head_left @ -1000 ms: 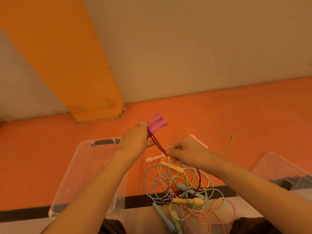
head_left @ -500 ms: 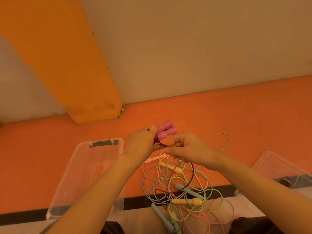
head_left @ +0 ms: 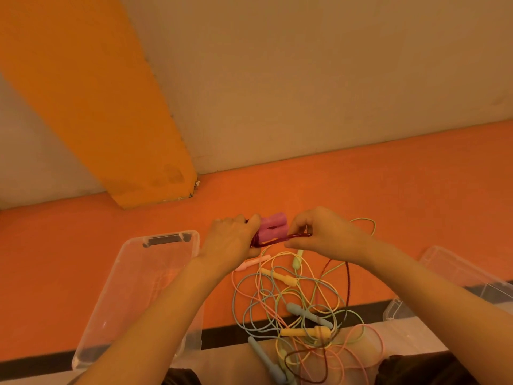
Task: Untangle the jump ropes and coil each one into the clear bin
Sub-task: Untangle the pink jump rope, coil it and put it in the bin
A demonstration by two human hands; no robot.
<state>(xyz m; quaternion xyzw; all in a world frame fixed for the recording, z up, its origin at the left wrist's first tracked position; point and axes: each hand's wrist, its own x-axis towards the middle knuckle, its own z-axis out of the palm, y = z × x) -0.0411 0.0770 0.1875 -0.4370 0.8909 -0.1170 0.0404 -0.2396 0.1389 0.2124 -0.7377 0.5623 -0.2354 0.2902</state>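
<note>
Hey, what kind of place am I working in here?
Probably an indoor play or gym room, though that is a guess. An orange padded-looking floor meets a plain wall with an orange column, and a tangle of jump ropes lies beside a clear bin.

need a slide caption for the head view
Left hand holds the pink handles; right hand pinches the maroon rope above the tangle, beside the clear bin.
</note>
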